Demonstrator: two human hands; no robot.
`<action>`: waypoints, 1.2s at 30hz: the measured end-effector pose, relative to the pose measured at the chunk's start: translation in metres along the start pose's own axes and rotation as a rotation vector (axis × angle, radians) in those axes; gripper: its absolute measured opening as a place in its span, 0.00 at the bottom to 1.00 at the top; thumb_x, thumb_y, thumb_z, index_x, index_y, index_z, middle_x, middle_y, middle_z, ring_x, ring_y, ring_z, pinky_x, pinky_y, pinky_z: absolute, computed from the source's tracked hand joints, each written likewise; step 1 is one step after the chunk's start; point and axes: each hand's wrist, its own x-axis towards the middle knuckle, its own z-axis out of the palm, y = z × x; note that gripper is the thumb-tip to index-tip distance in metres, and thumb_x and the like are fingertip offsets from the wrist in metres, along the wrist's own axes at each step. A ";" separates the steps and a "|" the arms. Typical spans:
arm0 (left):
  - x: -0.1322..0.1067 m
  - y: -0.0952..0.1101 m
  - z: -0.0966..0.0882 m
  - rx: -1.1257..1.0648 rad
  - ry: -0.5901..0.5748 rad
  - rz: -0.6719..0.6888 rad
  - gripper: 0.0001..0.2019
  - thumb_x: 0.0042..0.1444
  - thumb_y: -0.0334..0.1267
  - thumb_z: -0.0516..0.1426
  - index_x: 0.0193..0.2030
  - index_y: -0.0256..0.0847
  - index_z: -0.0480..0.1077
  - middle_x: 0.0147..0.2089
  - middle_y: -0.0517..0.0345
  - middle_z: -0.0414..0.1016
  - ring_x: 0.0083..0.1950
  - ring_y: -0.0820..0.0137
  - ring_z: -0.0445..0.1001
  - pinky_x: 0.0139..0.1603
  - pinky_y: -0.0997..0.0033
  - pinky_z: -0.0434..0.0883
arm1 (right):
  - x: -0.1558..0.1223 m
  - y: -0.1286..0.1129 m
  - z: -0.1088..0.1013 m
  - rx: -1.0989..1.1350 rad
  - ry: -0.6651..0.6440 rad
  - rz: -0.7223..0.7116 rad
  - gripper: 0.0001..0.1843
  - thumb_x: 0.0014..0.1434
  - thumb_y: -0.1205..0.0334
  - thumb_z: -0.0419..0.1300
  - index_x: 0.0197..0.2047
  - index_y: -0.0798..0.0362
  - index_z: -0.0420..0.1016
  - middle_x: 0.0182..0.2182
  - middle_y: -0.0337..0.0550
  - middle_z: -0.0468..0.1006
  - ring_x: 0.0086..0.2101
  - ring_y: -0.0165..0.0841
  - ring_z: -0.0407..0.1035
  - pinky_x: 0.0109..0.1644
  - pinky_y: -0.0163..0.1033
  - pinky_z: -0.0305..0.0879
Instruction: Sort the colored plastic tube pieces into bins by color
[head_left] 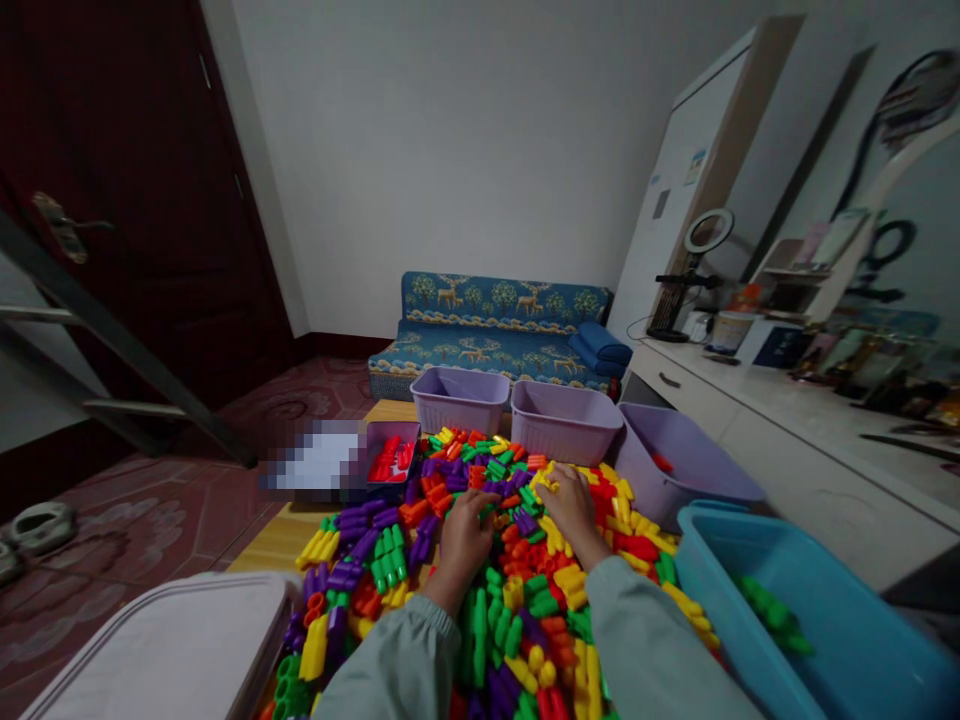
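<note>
A thick heap of plastic building blocks (388, 556) in red, yellow, green and purple covers the wooden table. My left hand (466, 538) reaches into the middle of the heap, its index finger stretched out and thumb apart, near green and purple pieces. To its right, my right hand (571, 508) bends its fingers round a yellow building block (543, 478) at the far side of the heap. The undersides of both hands are hidden.
Lilac bins (566, 425) stand behind the heap. At the right is a blue bin (832, 600) with green pieces inside. A small box (391, 452) holds red pieces. A white lid (180, 640) lies front left. Beyond are a sofa (480, 345) and a dresser (787, 420).
</note>
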 end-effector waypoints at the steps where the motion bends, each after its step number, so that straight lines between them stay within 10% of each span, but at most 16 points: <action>1: -0.001 0.002 -0.001 0.062 -0.010 -0.016 0.15 0.52 0.28 0.54 0.44 0.43 0.75 0.44 0.53 0.74 0.49 0.65 0.71 0.50 0.66 0.68 | 0.002 0.005 0.002 -0.065 -0.055 -0.001 0.11 0.51 0.63 0.58 0.35 0.57 0.78 0.49 0.55 0.74 0.52 0.44 0.63 0.57 0.42 0.55; 11: -0.006 0.015 -0.008 0.211 -0.138 -0.035 0.20 0.48 0.31 0.56 0.49 0.47 0.74 0.53 0.57 0.73 0.52 0.66 0.71 0.52 0.71 0.67 | -0.016 0.004 0.006 -0.058 -0.162 -0.070 0.11 0.51 0.60 0.62 0.37 0.55 0.79 0.38 0.50 0.77 0.42 0.41 0.69 0.47 0.40 0.62; 22: -0.002 0.012 -0.001 0.167 -0.132 -0.096 0.21 0.49 0.25 0.53 0.49 0.43 0.75 0.48 0.50 0.76 0.49 0.63 0.74 0.48 0.68 0.67 | -0.029 -0.003 0.015 0.944 -0.194 0.215 0.18 0.44 0.50 0.66 0.35 0.55 0.78 0.30 0.44 0.80 0.33 0.40 0.73 0.33 0.39 0.67; 32: 0.036 0.014 0.008 -1.008 0.084 -0.564 0.16 0.46 0.32 0.62 0.44 0.35 0.75 0.31 0.55 0.76 0.26 0.75 0.72 0.32 0.74 0.71 | -0.036 -0.005 0.013 1.359 -0.279 0.494 0.25 0.40 0.54 0.70 0.43 0.53 0.76 0.34 0.44 0.81 0.32 0.38 0.76 0.25 0.34 0.66; 36: 0.038 0.012 0.015 -1.009 0.113 -0.498 0.18 0.43 0.36 0.65 0.42 0.33 0.75 0.27 0.57 0.76 0.25 0.76 0.71 0.30 0.76 0.69 | -0.040 -0.010 0.013 1.339 -0.272 0.441 0.25 0.41 0.52 0.69 0.42 0.53 0.76 0.35 0.44 0.81 0.34 0.39 0.75 0.27 0.35 0.66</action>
